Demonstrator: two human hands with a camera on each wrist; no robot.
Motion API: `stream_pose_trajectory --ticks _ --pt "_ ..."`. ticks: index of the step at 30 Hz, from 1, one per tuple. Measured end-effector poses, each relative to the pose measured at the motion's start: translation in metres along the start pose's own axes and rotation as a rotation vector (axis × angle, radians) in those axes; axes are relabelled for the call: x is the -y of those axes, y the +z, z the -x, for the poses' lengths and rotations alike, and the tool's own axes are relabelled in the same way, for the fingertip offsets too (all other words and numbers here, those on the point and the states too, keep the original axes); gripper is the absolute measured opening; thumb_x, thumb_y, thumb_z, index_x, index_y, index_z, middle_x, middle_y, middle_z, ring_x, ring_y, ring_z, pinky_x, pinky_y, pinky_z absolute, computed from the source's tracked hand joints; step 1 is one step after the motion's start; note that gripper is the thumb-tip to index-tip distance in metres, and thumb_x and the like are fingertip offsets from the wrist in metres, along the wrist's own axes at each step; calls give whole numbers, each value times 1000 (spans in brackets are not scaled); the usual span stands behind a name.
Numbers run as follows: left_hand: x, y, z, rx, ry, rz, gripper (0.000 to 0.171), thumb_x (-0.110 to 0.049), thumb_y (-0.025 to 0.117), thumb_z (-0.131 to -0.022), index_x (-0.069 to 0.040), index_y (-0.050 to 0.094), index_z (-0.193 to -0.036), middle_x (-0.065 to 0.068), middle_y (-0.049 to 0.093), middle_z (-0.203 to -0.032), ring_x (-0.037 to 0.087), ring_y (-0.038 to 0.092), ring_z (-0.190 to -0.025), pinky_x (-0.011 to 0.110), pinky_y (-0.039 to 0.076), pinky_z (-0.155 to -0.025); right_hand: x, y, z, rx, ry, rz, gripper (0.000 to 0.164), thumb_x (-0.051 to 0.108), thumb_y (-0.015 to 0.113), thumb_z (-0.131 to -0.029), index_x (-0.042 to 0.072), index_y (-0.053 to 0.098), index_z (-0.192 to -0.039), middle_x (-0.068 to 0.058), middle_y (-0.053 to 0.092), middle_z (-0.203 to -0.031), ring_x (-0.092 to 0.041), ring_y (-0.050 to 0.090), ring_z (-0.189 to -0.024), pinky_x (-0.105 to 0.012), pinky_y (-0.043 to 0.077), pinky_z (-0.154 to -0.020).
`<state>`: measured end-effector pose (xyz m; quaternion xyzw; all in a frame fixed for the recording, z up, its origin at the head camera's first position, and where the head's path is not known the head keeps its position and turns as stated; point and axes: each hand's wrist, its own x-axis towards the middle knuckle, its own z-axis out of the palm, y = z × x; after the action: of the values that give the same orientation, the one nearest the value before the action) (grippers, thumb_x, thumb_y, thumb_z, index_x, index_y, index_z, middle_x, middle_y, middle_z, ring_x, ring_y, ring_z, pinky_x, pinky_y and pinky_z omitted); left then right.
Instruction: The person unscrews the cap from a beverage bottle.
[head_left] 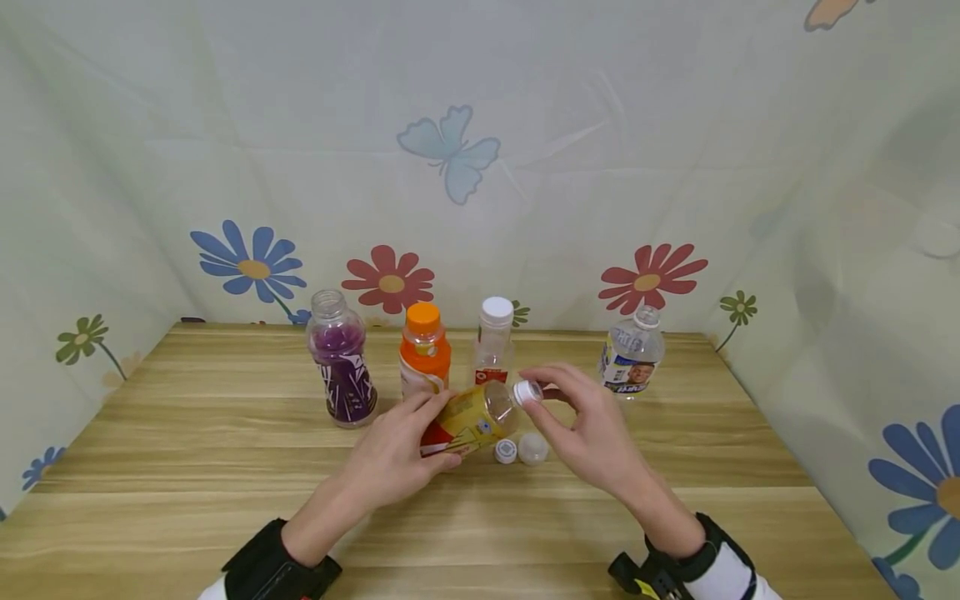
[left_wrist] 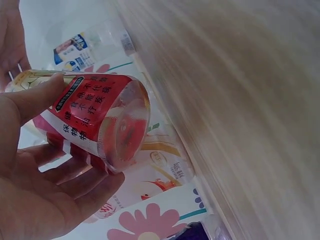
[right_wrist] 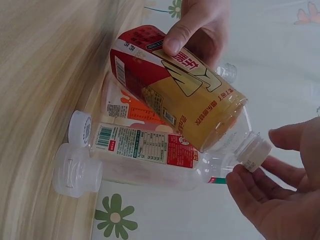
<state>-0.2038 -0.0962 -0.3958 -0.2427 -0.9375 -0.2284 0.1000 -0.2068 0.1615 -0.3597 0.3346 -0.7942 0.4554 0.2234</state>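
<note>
Tilted above the table is a clear plastic bottle with a yellow and red label (head_left: pixel 468 419), its neck pointing up and right. My left hand (head_left: pixel 401 450) grips it round the lower body, thumb along the label. At its neck sits a white cap (right_wrist: pixel 256 153), which my right hand (head_left: pixel 592 429) holds between thumb and fingers. Just beneath the bottle, two loose caps lie on the table: a small white one (head_left: pixel 506 451) and a wider translucent one (head_left: pixel 533 449). Behind it stands a clear bottle with a white cap (head_left: pixel 496 313), partly covered.
On the wooden table (head_left: pixel 187 467), an uncapped purple-labelled bottle (head_left: pixel 347 367) stands at the left. An orange bottle with an orange cap (head_left: pixel 425 350) is beside it. An uncapped clear bottle (head_left: pixel 632 354) stands back right. A flowered curtain (head_left: pixel 525 208) encloses the table's back and sides.
</note>
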Motion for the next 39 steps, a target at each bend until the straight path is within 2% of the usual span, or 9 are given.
stream_pose_trajectory --ticks 3,7,11,20,30,39 --pt "0 0 0 5 -1 3 77 -41 83 -78 -12 51 -142 4 54 -133 22 60 -111 36 45 -94 1 0 1 -9 75 15 23 6 70 -92 7 67 -115 6 63 -112 -16 64 -96 -27 52 -81" --pt "0 0 0 5 -11 0 77 -42 83 -78 -14 51 -143 4 53 -133 22 60 -111 36 45 -95 1 1 1 -1 176 92 22 18 70 -94 7 67 -112 7 63 -100 -12 61 -88 -28 53 -75" --pt "0 0 1 5 -13 -7 77 -42 83 -78 -15 51 -142 3 53 -133 21 59 -112 36 44 -95 1 1 1 4 218 139 18 20 72 -92 9 68 -105 8 61 -90 -9 59 -80 -25 52 -69" --pt "0 0 1 4 -5 -14 77 -41 84 -78 -14 52 -142 3 54 -132 21 58 -113 36 43 -97 2 0 1 10 184 176 16 12 75 -89 8 70 -103 9 61 -90 -6 58 -79 -20 51 -70" --pt "1 0 1 -23 21 -33 77 -40 85 -76 -14 53 -141 2 56 -128 20 59 -110 35 43 -96 0 0 1 19 139 110 19 4 74 -87 1 70 -105 3 63 -96 -10 58 -82 -26 53 -72" --pt "1 0 1 -23 25 -27 77 -40 85 -76 -13 53 -140 4 56 -129 21 59 -111 37 44 -95 1 -3 0 50 128 90 20 5 72 -90 4 71 -110 4 64 -105 -10 61 -88 -22 52 -75"
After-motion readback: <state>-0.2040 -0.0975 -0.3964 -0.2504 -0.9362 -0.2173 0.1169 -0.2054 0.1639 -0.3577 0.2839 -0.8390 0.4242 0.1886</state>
